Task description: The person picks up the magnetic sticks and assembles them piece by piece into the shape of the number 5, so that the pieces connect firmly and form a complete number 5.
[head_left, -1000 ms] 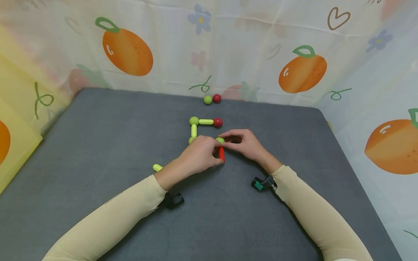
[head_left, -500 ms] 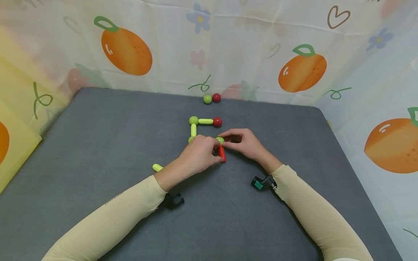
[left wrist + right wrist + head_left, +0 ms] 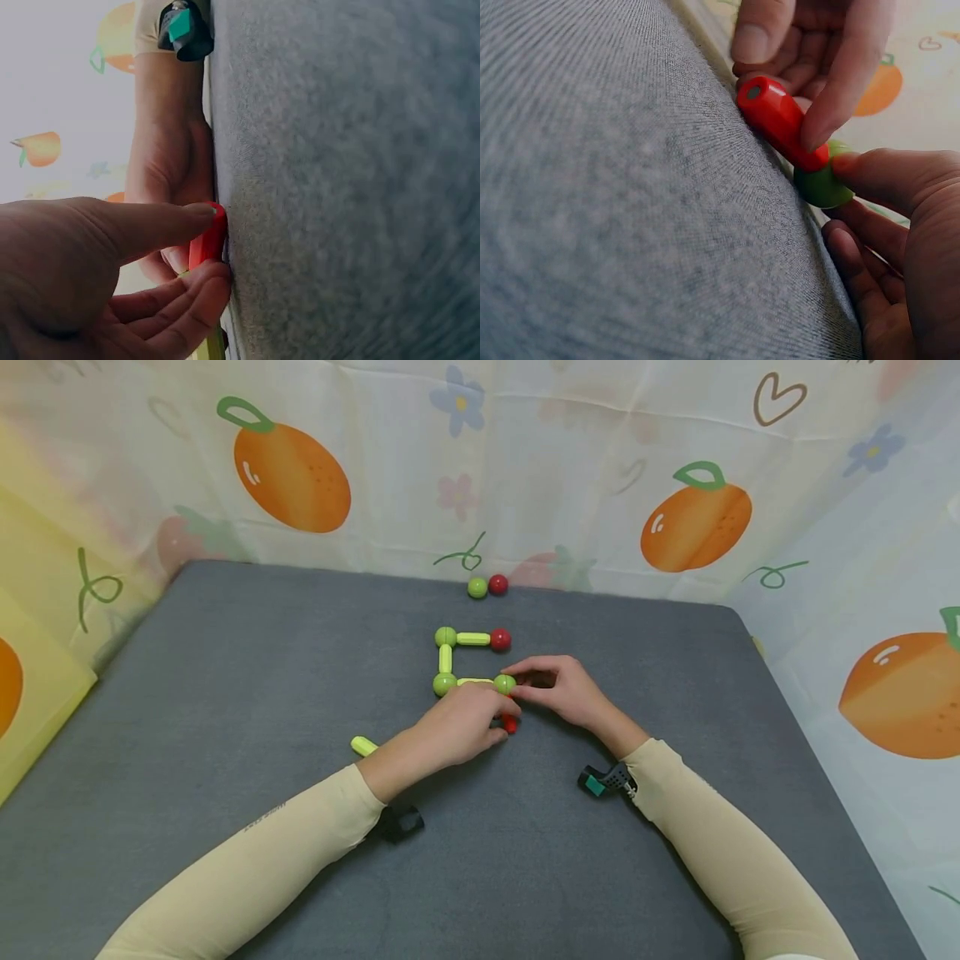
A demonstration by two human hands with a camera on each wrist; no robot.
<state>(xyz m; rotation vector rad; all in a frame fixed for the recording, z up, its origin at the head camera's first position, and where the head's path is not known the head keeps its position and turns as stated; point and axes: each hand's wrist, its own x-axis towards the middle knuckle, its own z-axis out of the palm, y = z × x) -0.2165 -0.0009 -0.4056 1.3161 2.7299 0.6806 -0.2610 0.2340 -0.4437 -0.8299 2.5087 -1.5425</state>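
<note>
Head view: one green ball [image 3: 505, 683] is pinched by the right hand [image 3: 561, 691]; against the ball's near side, the red stick [image 3: 776, 120] is touched, not gripped, by the left hand [image 3: 459, 720]. The ball should be braced while the stick is gently straightened.

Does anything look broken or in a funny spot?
I see nothing broken. One yellow-green stick looks left out: it lies slanted, partly hidden by the left wrist, apparently apart from the joined shape of sticks and balls.
</note>
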